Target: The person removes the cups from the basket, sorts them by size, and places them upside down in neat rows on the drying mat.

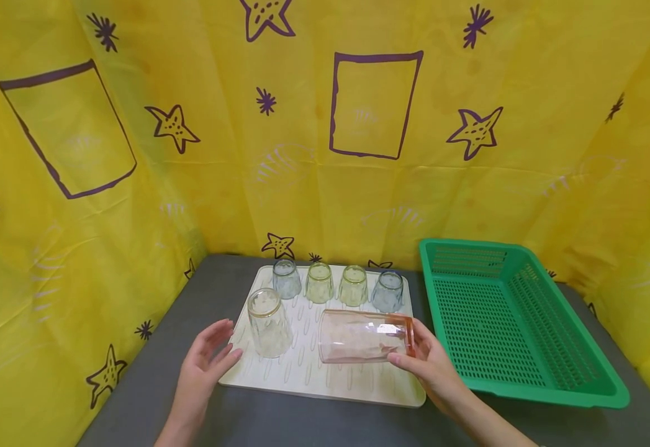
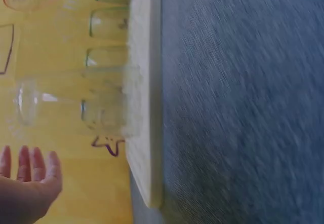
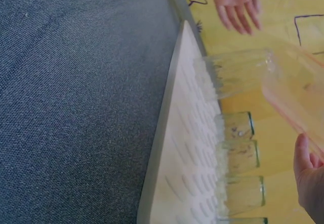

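My right hand [image 1: 429, 366] grips a tall pink-tinted glass [image 1: 358, 336] by one end, thumb in front and fingers behind. The glass lies sideways in the air over the white drying tray [image 1: 325, 382]. In the right wrist view the pink glass [image 3: 298, 89] reaches in from the right edge. My left hand [image 1: 204, 357] hovers at the tray's left edge with fingers loosely bent and nothing in them. Beside it a tall clear glass [image 1: 269, 326] stands upside down on the tray; the left wrist view shows a gap between this glass [image 2: 55, 100] and the left hand [image 2: 33, 183].
Along the tray's back edge stand short tumblers: a bluish one [image 1: 287, 279], two yellowish-green ones [image 1: 320, 284] and another bluish one [image 1: 387, 292]. To the right sits a green perforated basket [image 1: 492, 329] on the dark grey tabletop [image 1: 151, 397]. A yellow patterned curtain [image 1: 302, 186] closes off the back and sides.
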Motion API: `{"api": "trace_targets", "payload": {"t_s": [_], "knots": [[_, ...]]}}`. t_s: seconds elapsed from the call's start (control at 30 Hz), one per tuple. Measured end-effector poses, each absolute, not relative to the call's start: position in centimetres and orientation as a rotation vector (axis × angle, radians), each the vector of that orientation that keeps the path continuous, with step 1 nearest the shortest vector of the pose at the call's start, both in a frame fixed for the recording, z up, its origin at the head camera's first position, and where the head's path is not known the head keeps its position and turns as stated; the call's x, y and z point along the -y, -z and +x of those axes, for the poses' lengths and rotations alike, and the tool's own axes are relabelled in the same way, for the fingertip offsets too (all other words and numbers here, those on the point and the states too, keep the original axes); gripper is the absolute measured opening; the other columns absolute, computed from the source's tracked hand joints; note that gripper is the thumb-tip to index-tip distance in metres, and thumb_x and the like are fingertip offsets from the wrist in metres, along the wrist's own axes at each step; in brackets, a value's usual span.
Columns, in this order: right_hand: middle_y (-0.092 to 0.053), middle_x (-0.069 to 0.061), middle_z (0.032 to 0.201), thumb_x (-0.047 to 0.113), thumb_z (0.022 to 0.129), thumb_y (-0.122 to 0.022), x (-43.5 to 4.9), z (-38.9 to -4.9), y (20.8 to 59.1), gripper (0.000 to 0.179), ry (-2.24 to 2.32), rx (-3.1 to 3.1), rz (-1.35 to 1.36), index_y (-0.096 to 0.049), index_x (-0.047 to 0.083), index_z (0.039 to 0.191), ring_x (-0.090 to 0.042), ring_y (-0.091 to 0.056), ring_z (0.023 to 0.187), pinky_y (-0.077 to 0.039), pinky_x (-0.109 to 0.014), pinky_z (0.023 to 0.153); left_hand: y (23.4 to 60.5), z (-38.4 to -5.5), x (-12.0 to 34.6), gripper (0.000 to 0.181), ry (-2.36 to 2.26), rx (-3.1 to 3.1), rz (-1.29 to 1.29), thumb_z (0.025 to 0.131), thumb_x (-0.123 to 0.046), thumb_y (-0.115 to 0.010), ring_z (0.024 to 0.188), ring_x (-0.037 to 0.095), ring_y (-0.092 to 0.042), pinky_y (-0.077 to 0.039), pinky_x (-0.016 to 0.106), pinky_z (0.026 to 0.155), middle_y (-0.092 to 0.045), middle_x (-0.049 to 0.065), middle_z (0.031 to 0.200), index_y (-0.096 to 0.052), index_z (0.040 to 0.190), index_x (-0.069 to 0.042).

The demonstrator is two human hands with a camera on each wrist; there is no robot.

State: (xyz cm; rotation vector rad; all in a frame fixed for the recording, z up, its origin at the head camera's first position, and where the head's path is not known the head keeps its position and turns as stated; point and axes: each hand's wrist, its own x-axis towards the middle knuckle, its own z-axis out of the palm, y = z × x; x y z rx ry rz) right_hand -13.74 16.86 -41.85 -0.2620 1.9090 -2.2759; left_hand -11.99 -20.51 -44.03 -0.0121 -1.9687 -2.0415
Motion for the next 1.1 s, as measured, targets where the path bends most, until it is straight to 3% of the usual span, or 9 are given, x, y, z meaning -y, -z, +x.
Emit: {"api": "trace_targets", "payload": {"t_s": [0.1,0.2,0.43,0.63,0.9,1.1], "knots": [[-0.042,-0.021,0.138,-0.003,0.083,-0.071,-16.6,-14.0,41.9,0.07,2.262,-1.958,-0.222,-0.035,-0.001,0.143,-0.022,-0.054,0.116,-0.052,-0.03,0.089,44.7,-12.3,21.5,0.06,2.007,2.077,0.132,0.083,0.005,-0.072,0.12,0.009,-0.05,-0.043,0.014,0.094,-0.057,-0.009,0.124,-0.044,0.137,0.003],[-0.047,-0.02,0.132,0.001,0.083,-0.073,-16.2,-14.2,41.8,0.067,2.24,-2.017,-0.156,-0.04,0.002,0.142,-0.023,-0.052,0.114,-0.052,-0.028,0.088,45.3,-12.5,22.3,0.064,1.973,2.19,0.259,0.085,-0.003,-0.074,0.123,0.009,-0.045,-0.039,0.014,0.097,-0.051,-0.004,0.132,-0.042,0.14,-0.002],[-0.049,-0.017,0.136,0.004,0.082,-0.075,-15.2,-15.0,41.9,0.07,2.236,-2.049,-0.075,-0.04,0.003,0.142,-0.023,-0.055,0.114,-0.052,-0.028,0.089,46.3,-12.9,23.8,0.077,1.985,2.431,0.42,0.088,-0.015,-0.073,0.14,0.032,-0.026,-0.024,0.045,0.113,-0.03,0.018,0.152,-0.028,0.149,-0.003],[-0.055,-0.017,0.13,0.006,0.08,-0.077,-14.5,-15.6,42.1,0.069,2.195,-2.153,-0.042,-0.044,0.002,0.14,-0.023,-0.055,0.112,-0.05,-0.027,0.09,46.6,-12.9,24.2,0.079,2.005,2.483,0.467,0.087,-0.019,-0.074,0.141,0.037,-0.022,-0.023,0.051,0.113,-0.024,0.018,0.154,-0.027,0.149,-0.006],[-0.056,-0.013,0.13,0.019,0.078,-0.082,-13.5,-16.5,42.5,0.069,2.071,-2.326,0.033,-0.049,0.004,0.137,-0.026,-0.046,0.121,-0.041,-0.049,0.101,47.2,-13.1,24.1,0.079,1.979,2.53,0.435,0.087,-0.021,-0.074,0.141,0.039,-0.023,-0.024,0.052,0.112,-0.024,0.02,0.154,-0.028,0.149,-0.005],[-0.055,-0.014,0.13,0.019,0.076,-0.083,-12.6,-17.3,43.1,0.07,2.058,-2.37,0.047,-0.05,0.004,0.136,-0.028,-0.043,0.125,-0.04,-0.053,0.102,47.5,-13.2,23.9,0.079,1.973,2.55,0.439,0.088,-0.022,-0.074,0.14,0.04,-0.023,-0.025,0.053,0.112,-0.023,0.021,0.154,-0.028,0.149,-0.005]]}}
